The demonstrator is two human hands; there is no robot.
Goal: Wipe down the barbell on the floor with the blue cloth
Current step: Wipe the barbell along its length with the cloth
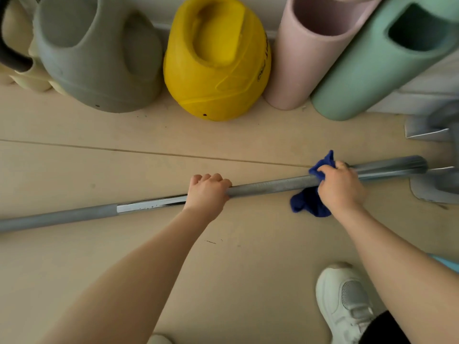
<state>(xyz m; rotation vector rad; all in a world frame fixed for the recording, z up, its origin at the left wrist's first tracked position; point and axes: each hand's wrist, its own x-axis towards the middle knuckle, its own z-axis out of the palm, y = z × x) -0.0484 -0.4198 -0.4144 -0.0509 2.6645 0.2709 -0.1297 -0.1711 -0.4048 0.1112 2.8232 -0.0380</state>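
Here the barbell [268, 188] lies on the pale wooden floor [124, 170], running from the left edge of the view, where it is cut off, up toward the right. Its right end meets a grey metal stand [437, 184] that is itself cropped by the frame, so how the bar sits there is hard to make out. The left hand [207, 192] has its grip curled tight round the bar near the middle, just where a shiny chrome stretch gives way to a dull grey one. The right hand [340, 187] has its grip clamped on the blue cloth [309, 202], which is wrapped over the bar; the hand hides most of the cloth, with one tuft showing above the fingers and a bunch hanging onto the floor below.

A white sneaker [345, 299] stands at the lower right, partly cut off. Along the far wall sit a grey kettlebell [99, 63], a yellow kettlebell [216, 63], a pink foam roller [308, 53] and a green kettlebell [387, 60], all cropped at the top. A seam in the floorboards runs across behind the bar.
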